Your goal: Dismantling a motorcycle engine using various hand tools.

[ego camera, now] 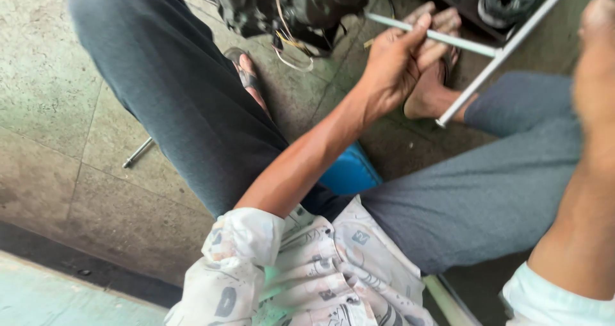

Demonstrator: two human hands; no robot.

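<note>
we have our left hand (400, 60) raised over the floor, thumb and fingers pinched around a thin pale rod (442, 38) near its left end. that rod runs out to the right and slightly down until it touches a second, longer white rod (506, 47), which slants from the top right down toward our sandalled foot (429, 95). the left hand is clearly the nearer one to both. our right hand (596, 63) is blurred at the frame edge, and we cannot tell whether it grips anything. another short metal rod (138, 152) lies on the concrete floor (51, 95), well apart, beyond our left knee.
</note>
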